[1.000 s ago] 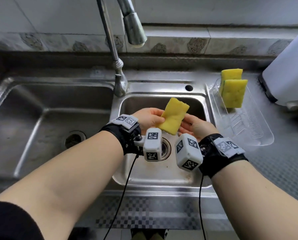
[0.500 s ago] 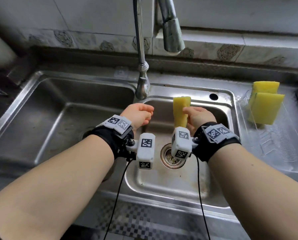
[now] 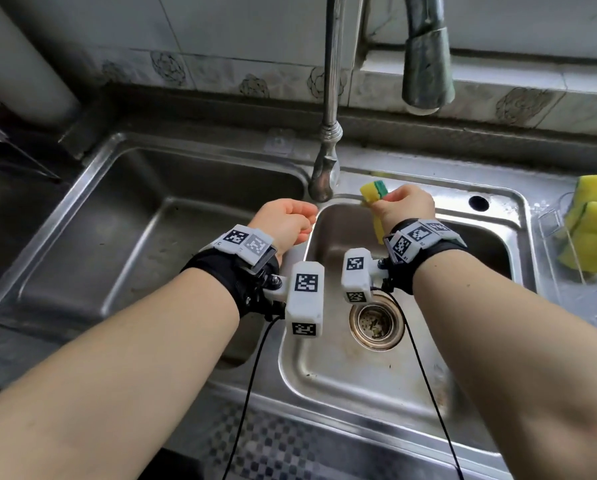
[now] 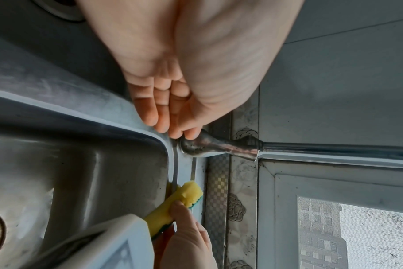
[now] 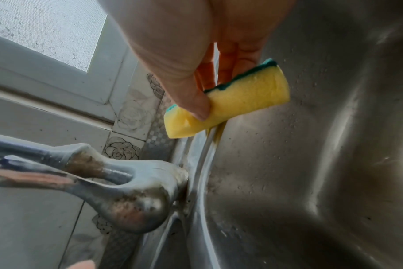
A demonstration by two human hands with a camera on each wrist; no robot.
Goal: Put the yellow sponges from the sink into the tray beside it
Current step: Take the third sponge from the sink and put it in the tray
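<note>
A: Head view, change since a second ago?
B: Sponge [image 3: 374,194] passed from both hands to right hand [image 3: 403,206] alone; left hand [image 3: 285,220] let go, loosely curled, holding nothing, just beside faucet [image 3: 328,161] base. Likely meaning: hand-off done, carry to tray [image 3: 546,223] next. Two sponges [image 3: 591,237] already leaning in tray at right edge.
A: Location, orientation?
B: Held in air over back rim of right sink [image 3: 497,216] basin. Long axis near upright, top end tilted toward faucet, green scrub layer facing right.

A: Left wrist view?
B: Left fingers [image 4: 163,109] pressed together, gently bent, tips close to faucet [image 4: 219,145] base; contact not certain. Sponge [image 4: 179,202] below, thumb of right hand [image 4: 186,236] across its yellow face.

A: Right wrist view?
B: Right thumb [image 5: 191,94] pressing yellow face, fingers behind on green side: a pinch near the middle. Sponge [image 5: 228,102] end pointing toward tiled wall, clear of the basin wall, well above the sink [image 5: 311,163] floor.
</note>
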